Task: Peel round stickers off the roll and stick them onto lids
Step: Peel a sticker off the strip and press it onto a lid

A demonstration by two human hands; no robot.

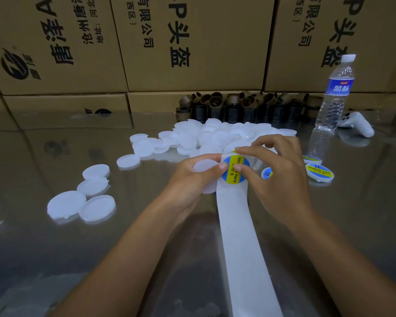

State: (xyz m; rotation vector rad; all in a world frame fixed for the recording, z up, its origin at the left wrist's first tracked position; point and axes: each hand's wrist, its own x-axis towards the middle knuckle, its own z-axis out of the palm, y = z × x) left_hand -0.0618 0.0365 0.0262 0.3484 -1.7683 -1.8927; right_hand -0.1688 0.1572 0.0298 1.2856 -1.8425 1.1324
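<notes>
Sticker and lid held over the bench (44, 156)
Left grip (192, 177) clamps a blank lid (204, 167); right grip (277, 177) pinches the blue-yellow sticker (234, 172) on its backing strip (238, 225). Spare lids (215, 136) heaped far, cartons (192, 42) behind.

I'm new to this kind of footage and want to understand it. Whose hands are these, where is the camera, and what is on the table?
There is no machine here. A person works bare-handed, and the single picture comes from a camera worn on their head, looking down. The left hand holds a plain white lid. The right hand pinches a round blue-and-yellow sticker at the far end of a long white backing strip. On the shiny table lie a pile of blank lids and, at right, a few labelled lids. A water bottle stands further back, before cardboard boxes.
</notes>
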